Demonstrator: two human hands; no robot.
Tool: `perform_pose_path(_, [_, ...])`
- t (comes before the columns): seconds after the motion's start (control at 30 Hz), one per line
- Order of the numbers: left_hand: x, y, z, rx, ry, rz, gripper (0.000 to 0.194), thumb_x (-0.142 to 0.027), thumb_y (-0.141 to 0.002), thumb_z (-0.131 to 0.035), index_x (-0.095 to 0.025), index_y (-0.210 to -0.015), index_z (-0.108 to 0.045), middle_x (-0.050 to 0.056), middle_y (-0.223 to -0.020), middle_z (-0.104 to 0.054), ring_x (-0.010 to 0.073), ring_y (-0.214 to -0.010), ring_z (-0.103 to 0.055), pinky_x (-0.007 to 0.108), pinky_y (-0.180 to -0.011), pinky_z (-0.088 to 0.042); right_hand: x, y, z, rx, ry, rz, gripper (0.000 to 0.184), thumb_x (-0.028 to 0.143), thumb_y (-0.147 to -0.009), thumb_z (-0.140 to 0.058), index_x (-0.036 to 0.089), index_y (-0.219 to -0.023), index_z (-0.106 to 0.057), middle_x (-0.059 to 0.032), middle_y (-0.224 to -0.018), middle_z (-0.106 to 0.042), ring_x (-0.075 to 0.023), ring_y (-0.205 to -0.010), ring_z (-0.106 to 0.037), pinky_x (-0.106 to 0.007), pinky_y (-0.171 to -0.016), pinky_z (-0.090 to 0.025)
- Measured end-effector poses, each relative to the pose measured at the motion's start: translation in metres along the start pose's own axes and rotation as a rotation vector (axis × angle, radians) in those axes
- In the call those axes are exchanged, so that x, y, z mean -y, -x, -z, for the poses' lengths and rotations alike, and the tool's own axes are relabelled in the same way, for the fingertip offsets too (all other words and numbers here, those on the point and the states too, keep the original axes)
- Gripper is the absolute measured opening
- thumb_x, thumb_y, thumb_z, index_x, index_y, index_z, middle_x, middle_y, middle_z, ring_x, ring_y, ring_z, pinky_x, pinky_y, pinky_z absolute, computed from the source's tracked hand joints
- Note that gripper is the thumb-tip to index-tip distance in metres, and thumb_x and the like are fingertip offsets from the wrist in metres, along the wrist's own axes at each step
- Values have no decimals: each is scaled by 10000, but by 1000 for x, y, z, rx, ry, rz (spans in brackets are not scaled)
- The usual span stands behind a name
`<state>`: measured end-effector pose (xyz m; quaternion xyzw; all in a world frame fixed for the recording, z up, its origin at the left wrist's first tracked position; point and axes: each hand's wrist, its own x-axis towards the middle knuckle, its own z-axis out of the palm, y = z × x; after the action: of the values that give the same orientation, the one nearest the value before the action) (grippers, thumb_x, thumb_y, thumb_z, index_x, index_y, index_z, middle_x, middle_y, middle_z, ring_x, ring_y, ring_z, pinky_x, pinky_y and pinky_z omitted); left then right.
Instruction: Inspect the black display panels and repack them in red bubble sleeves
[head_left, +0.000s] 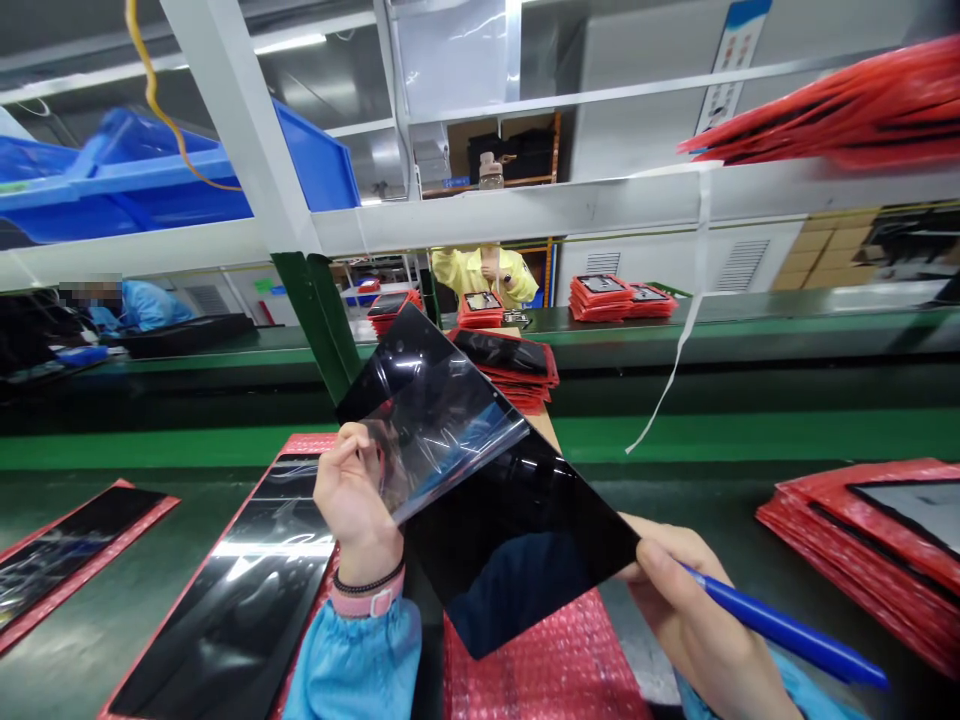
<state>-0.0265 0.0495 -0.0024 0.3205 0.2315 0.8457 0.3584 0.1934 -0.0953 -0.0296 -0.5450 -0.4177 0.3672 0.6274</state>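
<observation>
A glossy black screen panel (525,540) is held up, tilted, in front of me. My right hand (690,590) pinches its right corner between thumb and fingers. A blue pen (795,625) is also tucked in that hand, pointing out to the right. My left hand (356,490) is closed on the edge of a clear protective film (450,430), which is folded back over the panel's upper left part and still touches it. Below the panel lies a red bubble-wrap bag (540,665). Left of my left wrist, another black panel (232,600) rests on red bubble wrap.
A further panel (67,540) on red wrap lies far left. Stacked red bags with panels (506,365) stand ahead, and another red stack (870,540) sits right. A white rail (525,210) crosses above, with a hanging strip (679,350). A person in yellow (487,275) is beyond.
</observation>
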Motion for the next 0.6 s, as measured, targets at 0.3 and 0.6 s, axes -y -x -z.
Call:
perform_pose_path(0.3, [-3,7,-3,194,-14,179,155,-219,-601,-615,-158,-502,-512,-3,-610,-487,109,-616,-478,191,-566,-388,12,-13,-6,117,42,-150,427,645,-599,-732,255,-773,-743,-64,-928,-716,-320,-1018,-609,-511,-1008,-383])
perform_pose_path(0.6, [-7,30,-8,459,-4,313,352,-437,-772,-510,-169,-548,-550,75,-767,-635,205,-721,-571,308,-699,-435,18,-18,-13,401,183,208,362,505,-818,-620,291,-1097,-705,-32,-1074,-722,-257,-1019,-651,-364,-926,-508])
